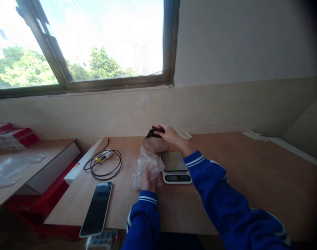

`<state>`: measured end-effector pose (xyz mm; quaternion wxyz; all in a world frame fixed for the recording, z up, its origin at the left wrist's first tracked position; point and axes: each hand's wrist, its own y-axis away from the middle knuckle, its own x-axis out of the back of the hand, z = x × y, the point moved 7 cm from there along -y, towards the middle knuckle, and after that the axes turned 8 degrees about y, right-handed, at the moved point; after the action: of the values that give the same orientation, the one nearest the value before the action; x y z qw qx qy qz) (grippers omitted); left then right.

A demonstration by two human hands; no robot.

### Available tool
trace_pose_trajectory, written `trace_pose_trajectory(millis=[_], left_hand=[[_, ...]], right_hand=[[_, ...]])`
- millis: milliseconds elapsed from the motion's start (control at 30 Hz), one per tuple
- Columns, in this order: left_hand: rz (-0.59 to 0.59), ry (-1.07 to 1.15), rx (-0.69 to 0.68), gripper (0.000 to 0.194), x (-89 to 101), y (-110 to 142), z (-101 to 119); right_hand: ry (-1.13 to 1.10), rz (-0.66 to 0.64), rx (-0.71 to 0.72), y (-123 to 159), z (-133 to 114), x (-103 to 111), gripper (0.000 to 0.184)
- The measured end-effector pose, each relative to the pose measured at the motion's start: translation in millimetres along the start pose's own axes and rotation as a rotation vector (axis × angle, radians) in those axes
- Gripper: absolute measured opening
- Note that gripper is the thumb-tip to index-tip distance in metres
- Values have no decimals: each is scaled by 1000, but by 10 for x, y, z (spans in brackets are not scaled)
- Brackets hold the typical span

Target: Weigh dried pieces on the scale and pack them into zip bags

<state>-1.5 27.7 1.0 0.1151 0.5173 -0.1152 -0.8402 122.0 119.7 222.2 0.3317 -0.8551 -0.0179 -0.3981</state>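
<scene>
My left hand (148,180) is closed on a clear plastic bag (147,160), its fingers partly covered by the crinkled film. Beyond it stands a brown bag or pouch (155,144) with a dark open mouth. At that mouth, my right hand (168,134) pinches a small dark item (157,130); its kind is not clear, and its lower part is hidden. A white kitchen scale (175,163) with a flat grey plate and a dark display lies just right of the plastic bag, below my right wrist.
A phone (96,208) lies at the table's front left, with a coiled black cable (119,161) and white plug behind it. Below the front edge is a power strip (103,239). Crumpled tissue (254,135) rests at back right. Pink-and-white boxes (16,138) sit on the left table.
</scene>
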Motion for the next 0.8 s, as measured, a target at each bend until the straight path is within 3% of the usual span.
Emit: trace_pose_trajectory(millis=[100,233,433,600,800], left_hand=[[-2,4,1,26,-1,-1,0],[18,14,10,23,-3,15,4],[44,12,20,21,3,38,8],[42,5,17,23,3,32,6],[57,-5,18,22,-1,41,8]], right_hand=[[116,-41,49,0,-46,-8,8],[164,-47,105,13,-86,-12,15],[8,91,167,34,-75,152,30],[45,147,141,71,-9,349,34],[153,69,102,105,121,319,38]])
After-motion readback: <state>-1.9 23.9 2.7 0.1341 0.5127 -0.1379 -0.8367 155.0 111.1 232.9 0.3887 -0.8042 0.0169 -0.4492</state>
